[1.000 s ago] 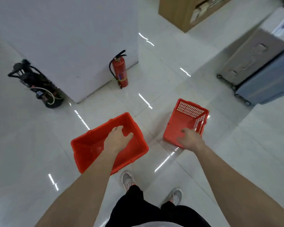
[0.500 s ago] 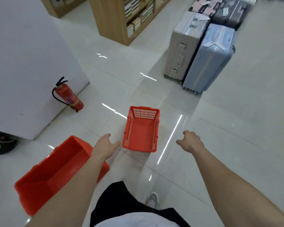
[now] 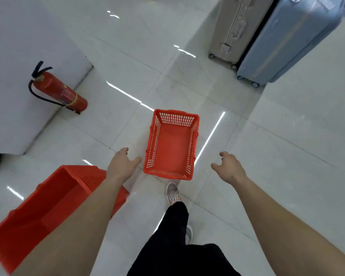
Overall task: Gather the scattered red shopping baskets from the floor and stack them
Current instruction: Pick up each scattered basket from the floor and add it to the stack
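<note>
Glossy white floor tiles (image 3: 287,146) fill the scene, streaked with reflections of strip lights. Nearest the camera, a black trouser leg (image 3: 177,236) steps forward, with a grey shoe (image 3: 172,192) planted just short of the middle basket. At lower left a red shopping basket (image 3: 48,206) lies on the floor, tilted, its open side turned towards the camera, and the left forearm crosses in front of its right end. Both arms reach forward. The left hand (image 3: 122,166) is empty, fingers loosely spread with the thumb out, just beside the near left corner of a second red basket (image 3: 172,144); whether it touches the basket I cannot tell. The right hand (image 3: 228,168) hangs in the air to the right of that basket, apart from it, fingers loosely curled and holding nothing. This second basket stands upright on the tiles between the two hands, empty, with lattice walls. Further off to the left a red fire extinguisher (image 3: 58,90) stands against a white block (image 3: 28,46). At the far right stand a beige suitcase (image 3: 233,26) and a pale blue suitcase (image 3: 287,40), side by side on their wheels.
</note>
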`<action>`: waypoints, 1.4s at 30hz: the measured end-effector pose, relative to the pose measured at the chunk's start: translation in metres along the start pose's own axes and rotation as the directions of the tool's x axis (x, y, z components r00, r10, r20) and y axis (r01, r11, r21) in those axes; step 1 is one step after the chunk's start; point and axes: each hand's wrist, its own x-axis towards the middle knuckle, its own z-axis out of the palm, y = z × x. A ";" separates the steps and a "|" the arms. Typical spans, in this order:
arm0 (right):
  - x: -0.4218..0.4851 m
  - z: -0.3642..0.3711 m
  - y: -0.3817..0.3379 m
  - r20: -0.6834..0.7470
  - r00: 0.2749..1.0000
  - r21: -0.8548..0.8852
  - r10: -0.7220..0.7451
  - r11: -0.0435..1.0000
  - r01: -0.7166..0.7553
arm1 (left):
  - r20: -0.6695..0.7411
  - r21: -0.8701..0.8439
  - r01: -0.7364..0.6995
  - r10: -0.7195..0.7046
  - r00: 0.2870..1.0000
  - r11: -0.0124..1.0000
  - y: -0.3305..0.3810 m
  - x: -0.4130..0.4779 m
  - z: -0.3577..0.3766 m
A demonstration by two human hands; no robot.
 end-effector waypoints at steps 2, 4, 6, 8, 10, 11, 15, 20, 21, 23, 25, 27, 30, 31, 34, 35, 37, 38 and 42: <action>0.045 0.020 -0.005 0.025 1.000 0.020 0.001 1.000 -0.001 | 0.005 0.001 0.024 -0.024 1.000 1.000 -0.004 0.041 0.017; 0.096 0.044 -0.006 0.026 1.000 0.029 -0.001 1.000 0.001 | 0.021 0.001 0.035 -0.035 0.999 0.999 -0.012 0.087 0.040; 0.148 0.073 -0.004 0.019 1.000 0.044 -0.003 0.999 0.002 | 0.043 -0.006 0.054 -0.054 0.998 0.999 -0.023 0.132 0.069; 0.201 0.108 0.004 0.025 1.000 0.056 -0.006 0.998 0.005 | 0.057 -0.005 0.081 -0.080 0.995 0.997 -0.036 0.175 0.105; 0.254 0.146 0.016 0.039 0.999 0.053 0.000 0.999 -0.003 | 0.074 -0.009 0.101 -0.100 0.992 0.995 -0.051 0.218 0.147; 0.278 0.166 0.023 0.046 0.999 0.055 0.005 0.998 -0.008 | 0.072 -0.021 0.109 -0.107 0.992 0.994 -0.059 0.241 0.168; 0.361 0.231 0.050 0.025 0.999 0.138 0.031 0.990 -0.034 | 0.010 -0.106 0.168 -0.168 0.986 0.980 -0.093 0.324 0.250; 0.413 0.284 0.074 -0.020 0.999 0.298 -0.050 0.953 0.054 | 0.067 -0.148 0.215 -0.207 0.976 0.965 -0.130 0.371 0.324; 0.416 0.289 0.076 -0.011 0.999 0.321 -0.040 0.946 0.042 | 0.069 -0.152 0.206 -0.198 0.978 0.967 -0.134 0.372 0.331; 0.417 0.290 0.076 -0.015 1.000 0.364 -0.019 0.931 0.023 | 0.044 -0.179 0.202 -0.198 0.979 0.963 -0.136 0.369 0.336; 0.411 0.278 0.070 -0.014 1.000 0.406 -0.011 0.914 0.016 | 0.028 -0.220 0.203 -0.202 0.979 0.954 -0.129 0.357 0.328; 0.400 0.255 0.057 -0.030 0.999 0.414 -0.021 0.910 0.031 | 0.011 -0.274 0.200 -0.205 0.979 0.941 -0.118 0.338 0.309; 0.378 0.204 0.017 -0.084 0.993 0.387 -0.079 0.916 0.106 | -0.005 -0.421 0.230 -0.256 0.967 0.878 -0.098 0.306 0.261; 0.369 0.185 -0.001 -0.102 0.989 0.365 -0.105 0.921 0.136 | -0.005 -0.472 0.241 -0.276 0.961 0.848 -0.091 0.293 0.240; 0.329 0.127 -0.067 -0.133 0.970 0.299 -0.204 0.925 0.236 | -0.066 -0.570 0.241 -0.336 0.940 0.786 -0.071 0.251 0.170; 0.312 0.108 -0.090 -0.134 0.961 0.284 -0.240 0.920 0.269 | -0.096 -0.598 0.235 -0.360 0.928 0.766 -0.065 0.235 0.144; 0.278 0.072 -0.139 -0.142 0.940 0.258 -0.311 0.905 0.338 | -0.166 -0.624 0.216 -0.397 0.902 0.751 -0.055 0.202 0.092; 0.260 0.055 -0.162 -0.147 0.928 0.242 -0.342 0.897 0.369 | -0.199 -0.633 0.209 -0.417 0.887 0.745 -0.051 0.182 0.067; 0.182 -0.002 -0.252 -0.145 0.874 0.175 -0.464 0.857 0.484 | -0.291 -0.726 0.158 -0.506 0.812 0.670 -0.040 0.099 -0.028</action>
